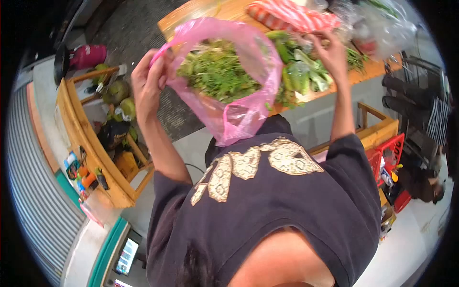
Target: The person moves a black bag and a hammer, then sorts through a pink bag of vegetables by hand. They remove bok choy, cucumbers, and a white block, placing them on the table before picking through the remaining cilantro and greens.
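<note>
My left hand point(152, 79) is closed on the rim of a pink plastic bag point(205, 109), which hangs open at the table's edge. Inside the bag lies a heap of leafy green herbs point(217, 71). On the other side, my right hand point(330, 52) is closed in a pinch beside a red-and-white striped plastic bag point(287, 16). What its fingertips hold, if anything, is too small to make out. Green cucumbers point(285, 52) and pale-stemmed leafy greens point(313, 69) lie between the pink bag and my right hand.
The vegetables rest on a wooden table point(184, 16). Clear plastic bags point(382, 28) are piled at its far right. A wooden rack point(81, 129) with round green fruit point(116, 92) stands at left. Red crates point(389, 153) and another person point(420, 182) are at right.
</note>
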Motion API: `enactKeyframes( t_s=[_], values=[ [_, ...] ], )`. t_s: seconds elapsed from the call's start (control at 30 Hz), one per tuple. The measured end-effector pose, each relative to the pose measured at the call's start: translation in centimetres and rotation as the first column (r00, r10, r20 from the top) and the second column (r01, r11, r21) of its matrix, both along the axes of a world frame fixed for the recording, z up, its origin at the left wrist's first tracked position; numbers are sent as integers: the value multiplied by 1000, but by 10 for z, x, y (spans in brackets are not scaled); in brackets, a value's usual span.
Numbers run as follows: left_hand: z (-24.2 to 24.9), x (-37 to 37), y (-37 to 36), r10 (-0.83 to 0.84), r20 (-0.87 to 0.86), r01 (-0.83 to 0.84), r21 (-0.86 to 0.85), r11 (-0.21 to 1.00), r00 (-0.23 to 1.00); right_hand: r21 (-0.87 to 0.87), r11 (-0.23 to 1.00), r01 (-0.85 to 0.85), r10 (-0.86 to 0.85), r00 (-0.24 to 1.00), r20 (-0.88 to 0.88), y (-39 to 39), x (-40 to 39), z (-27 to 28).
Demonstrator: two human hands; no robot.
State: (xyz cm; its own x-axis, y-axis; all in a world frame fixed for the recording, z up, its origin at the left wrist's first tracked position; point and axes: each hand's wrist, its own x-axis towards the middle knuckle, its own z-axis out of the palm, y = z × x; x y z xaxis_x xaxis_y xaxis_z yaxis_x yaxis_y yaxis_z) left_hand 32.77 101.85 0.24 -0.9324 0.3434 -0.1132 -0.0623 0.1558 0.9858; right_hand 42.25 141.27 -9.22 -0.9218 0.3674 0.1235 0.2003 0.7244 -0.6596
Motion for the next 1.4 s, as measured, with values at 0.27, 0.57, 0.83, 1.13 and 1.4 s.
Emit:
enactKeyframes(
  t_s=[0.27,0.57,0.83,1.13,1.4],
  values=[
    [-16,-44,-4,-517,-14,517,-2,856,856,-267,824,-500,549,820,161,-168,8,97],
    [-15,-47,4,-670,-446,268,-676,687,593,309,941,-140,7,919,394,-144,10,66],
    [-16,-53,13,-584,-634,223,-558,799,506,434,883,-179,23,940,340,-199,-19,45],
    [-25,-39,-7,-535,-627,223,-508,832,566,285,958,-12,57,987,-150,-207,-30,-5],
    [-32,-36,-15,-423,-705,157,-411,898,569,105,925,-365,338,917,211,-237,41,37]
  ],
)
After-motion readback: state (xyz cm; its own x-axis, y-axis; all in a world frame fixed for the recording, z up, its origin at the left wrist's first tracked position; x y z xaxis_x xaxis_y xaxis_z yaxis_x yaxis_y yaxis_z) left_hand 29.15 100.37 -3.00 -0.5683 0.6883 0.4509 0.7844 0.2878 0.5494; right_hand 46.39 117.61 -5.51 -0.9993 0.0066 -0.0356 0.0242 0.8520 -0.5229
